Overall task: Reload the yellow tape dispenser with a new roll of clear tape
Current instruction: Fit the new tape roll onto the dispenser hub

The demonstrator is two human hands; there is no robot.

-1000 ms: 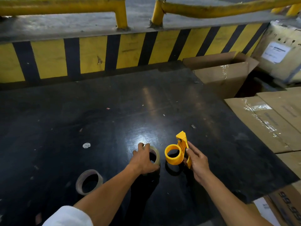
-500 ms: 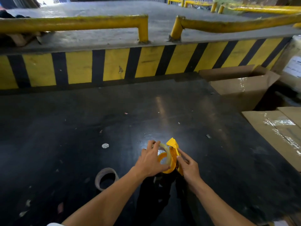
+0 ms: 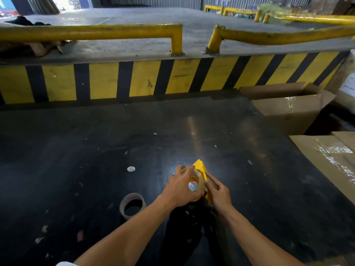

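The yellow tape dispenser point(image 3: 200, 166) stands on edge just above the black table point(image 3: 249, 189), near its middle front. My right hand point(image 3: 218, 191) grips its handle side from the right. My left hand point(image 3: 181, 189) holds the new roll of clear tape point(image 3: 199, 178) by its rim and presses it over the dispenser's round hub; the roll's opening shows yellow behind it. Most of the dispenser is hidden by the roll and both hands.
An empty brown cardboard tape core point(image 3: 132, 205) lies on the table left of my left forearm. Cardboard boxes point(image 3: 288, 108) stand off the table's right side. A yellow-and-black striped barrier point(image 3: 146, 79) with yellow rails runs along the far edge.
My left hand lifted the clear roll off the table and brought it right onto the dispenser's hub. The right hand kept hold of the dispenser. The view tilted upward.
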